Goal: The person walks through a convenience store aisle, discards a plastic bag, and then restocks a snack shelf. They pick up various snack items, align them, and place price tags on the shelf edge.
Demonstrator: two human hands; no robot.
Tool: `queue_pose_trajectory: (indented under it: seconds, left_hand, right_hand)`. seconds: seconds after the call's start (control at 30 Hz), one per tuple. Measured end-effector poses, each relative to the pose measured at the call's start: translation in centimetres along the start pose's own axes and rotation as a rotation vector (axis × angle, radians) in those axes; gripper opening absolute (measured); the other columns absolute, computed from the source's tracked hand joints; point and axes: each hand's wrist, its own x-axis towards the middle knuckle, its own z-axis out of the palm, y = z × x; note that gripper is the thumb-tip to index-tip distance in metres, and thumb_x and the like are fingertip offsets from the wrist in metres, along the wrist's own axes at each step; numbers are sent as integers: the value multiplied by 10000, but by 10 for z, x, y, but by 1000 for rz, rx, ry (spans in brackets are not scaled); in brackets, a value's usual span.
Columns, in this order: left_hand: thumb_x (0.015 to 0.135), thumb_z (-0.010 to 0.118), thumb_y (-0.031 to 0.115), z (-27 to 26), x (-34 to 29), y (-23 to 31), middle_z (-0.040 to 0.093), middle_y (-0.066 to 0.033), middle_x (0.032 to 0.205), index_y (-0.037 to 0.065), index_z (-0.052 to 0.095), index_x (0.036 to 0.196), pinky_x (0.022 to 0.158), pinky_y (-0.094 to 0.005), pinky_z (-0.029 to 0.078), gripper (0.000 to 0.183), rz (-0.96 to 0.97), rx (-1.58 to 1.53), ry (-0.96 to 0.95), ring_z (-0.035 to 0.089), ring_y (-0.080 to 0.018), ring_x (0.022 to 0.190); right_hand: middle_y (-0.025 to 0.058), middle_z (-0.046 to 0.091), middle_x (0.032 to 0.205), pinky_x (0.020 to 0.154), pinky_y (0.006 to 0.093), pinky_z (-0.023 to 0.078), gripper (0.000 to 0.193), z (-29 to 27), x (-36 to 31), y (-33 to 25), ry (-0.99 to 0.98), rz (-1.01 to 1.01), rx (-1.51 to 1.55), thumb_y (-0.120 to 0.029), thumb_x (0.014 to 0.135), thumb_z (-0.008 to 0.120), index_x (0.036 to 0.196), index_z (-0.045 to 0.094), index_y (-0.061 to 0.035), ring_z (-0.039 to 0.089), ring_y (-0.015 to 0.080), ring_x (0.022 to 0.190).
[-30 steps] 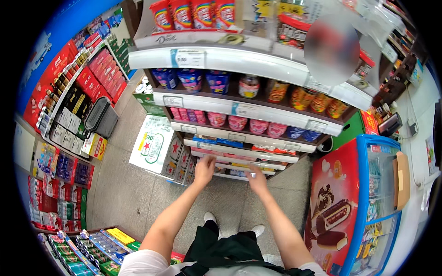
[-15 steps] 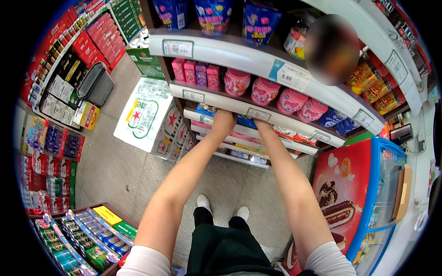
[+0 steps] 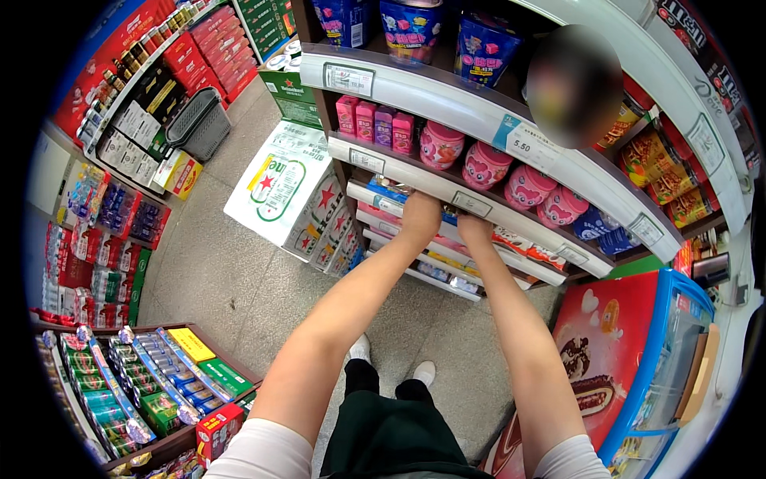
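Here, left hand [image 3: 420, 214] and right hand [image 3: 474, 230] under shelf edge [image 3: 447, 191], fingers hidden, grip unclear, open floor [image 3: 239, 287] below

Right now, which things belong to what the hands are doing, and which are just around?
In hand:
- left hand and right hand, reaching under a shelf edge
- blue packs on the shelf they reach into

Just around:
- pink tubs
- white carton stack
- grey basket
- red freezer chest

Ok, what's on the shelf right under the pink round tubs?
Under the pink round tubs, a blue packet shows on the shelf. Both hands, left hand and right hand, reach in there; the shelf edge covers their fingers.
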Motion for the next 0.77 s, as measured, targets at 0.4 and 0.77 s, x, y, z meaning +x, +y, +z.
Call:
queue_pose_trajectory:
  seconds: [0.4,0.77]
  left_hand:
    - [835,722,164,-118,-193,47,669,-201,1056,15,653,1109,799,-461,546,320,-158,-548,-279,674,-391,907]
    - [926,616,552,-156,-449,13,651,-235,1278,95,649,1314,1065,-436,441,600,-366,-268,-1235,624,-305,1209]
  right_hand:
    - [241,529,1415,1093,459,420,596,-50,-291,77,-263,-59,381,-283,885,696,1379,527,4,507,401,1312]
    - [198,544,1451,1136,407,386,756,-83,-526,214,-940,360,620,-609,925,570,1457,516,-74,497,349,1363]
